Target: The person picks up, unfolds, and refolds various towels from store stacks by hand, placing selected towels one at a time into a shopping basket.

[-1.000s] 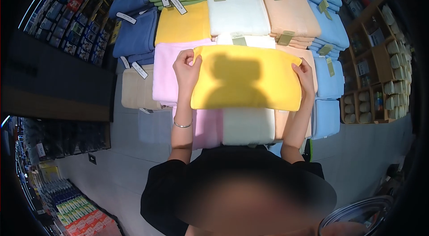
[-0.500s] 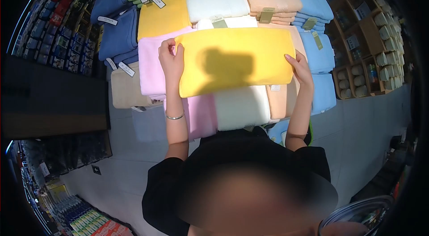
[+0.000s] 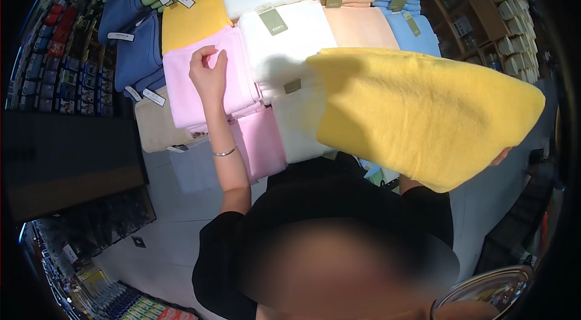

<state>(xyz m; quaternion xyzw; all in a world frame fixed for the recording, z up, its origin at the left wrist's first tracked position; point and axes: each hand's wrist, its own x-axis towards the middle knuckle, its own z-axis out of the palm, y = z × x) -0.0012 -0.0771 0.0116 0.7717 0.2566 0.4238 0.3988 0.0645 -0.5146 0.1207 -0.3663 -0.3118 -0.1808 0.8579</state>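
Observation:
A yellow towel [image 3: 423, 108] hangs in the air on the right, swung out and tilted. My right hand [image 3: 501, 156] shows only by its fingertips at the towel's lower right edge, gripping it. Over the pink towel stack [image 3: 181, 96], my left hand [image 3: 209, 69] is raised with thumb and fingers curved apart, holding nothing. Between the two is a white towel stack [image 3: 302, 29] with a green tag, partly shaded.
Blue [image 3: 142, 47], green, peach and light blue towel stacks surround the white ones. A wooden shelf [image 3: 478, 11] with cups stands at the right. Dark shelving with packages [image 3: 66, 78] lines the left. Grey floor tiles [image 3: 175, 211] show below.
The yellow towel, earlier stretched flat between both hands, has swung right with my right hand. My left hand has let go of it and stays at the left. The view has shifted.

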